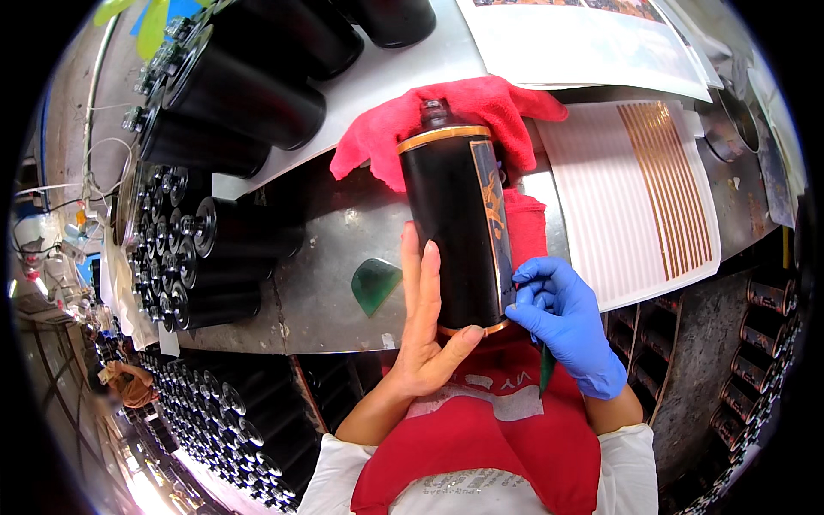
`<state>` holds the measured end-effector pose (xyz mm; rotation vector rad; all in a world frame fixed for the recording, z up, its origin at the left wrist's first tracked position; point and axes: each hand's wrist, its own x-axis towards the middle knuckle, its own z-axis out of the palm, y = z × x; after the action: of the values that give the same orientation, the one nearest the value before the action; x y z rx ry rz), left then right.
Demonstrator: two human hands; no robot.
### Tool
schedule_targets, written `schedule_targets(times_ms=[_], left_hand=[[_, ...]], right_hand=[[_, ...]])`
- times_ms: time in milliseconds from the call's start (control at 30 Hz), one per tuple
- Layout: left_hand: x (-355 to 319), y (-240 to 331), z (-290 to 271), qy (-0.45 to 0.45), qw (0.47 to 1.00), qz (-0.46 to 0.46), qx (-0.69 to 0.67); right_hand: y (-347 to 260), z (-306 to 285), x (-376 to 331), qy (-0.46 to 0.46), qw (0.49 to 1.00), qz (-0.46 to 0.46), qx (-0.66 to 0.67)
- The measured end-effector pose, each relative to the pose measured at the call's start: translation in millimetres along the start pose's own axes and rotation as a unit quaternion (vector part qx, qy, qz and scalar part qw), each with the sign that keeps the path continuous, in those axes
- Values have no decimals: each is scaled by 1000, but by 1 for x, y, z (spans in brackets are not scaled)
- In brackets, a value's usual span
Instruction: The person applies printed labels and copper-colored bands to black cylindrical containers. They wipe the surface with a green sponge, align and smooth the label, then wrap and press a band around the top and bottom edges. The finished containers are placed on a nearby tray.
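A black cylindrical bottle [442, 223] with gold bands round both ends lies with its neck pointing away from me, on a red cloth [378, 142]. A dark picture label [493, 215] with a golden figure runs along its right side. My bare left hand [425, 339] holds the bottle's near left corner, long fingers stretched along its side and thumb at the base band. Gloved in blue, my right hand [558, 318] pinches its fingers at the label's near right edge. A green scraper [547, 369] sticks out below that palm. Another green scraper [375, 286] lies left of the bottle.
Black bottles [245, 90] lie stacked at the far left, with more [227, 240] below them. To the right is a white sheet [601, 197] bearing gold strips [665, 189]. Printed sheets [592, 43] lie at the back. Racks of bottles [755, 343] stand beyond the metal table [318, 300].
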<state>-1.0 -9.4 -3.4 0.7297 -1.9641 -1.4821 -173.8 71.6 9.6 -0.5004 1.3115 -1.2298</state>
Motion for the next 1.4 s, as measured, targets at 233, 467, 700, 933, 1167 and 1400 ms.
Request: schedule_targets(times_ms=[233,467,700,933,1167,1400], left_hand=[[5,6,6,17,1000,20,-1],[6,15,9,28,989,-7,-145],[6,14,13,48,999,18,11],[10,20,17,64,975,68,203],[3,23,7,50,962,81,256],[21,15,1,-7,918,178,354]], right_hand=[[4,0,0,-4,1000,-12,10],[4,-7,3,13,999,8,43],[13,-63,-9,150,944,50,290],[-19,16,-47,97,972,-199,-76],[10,-6,-54,269,916,-154,-255],[17,17,-46,120,961,-183,-169]])
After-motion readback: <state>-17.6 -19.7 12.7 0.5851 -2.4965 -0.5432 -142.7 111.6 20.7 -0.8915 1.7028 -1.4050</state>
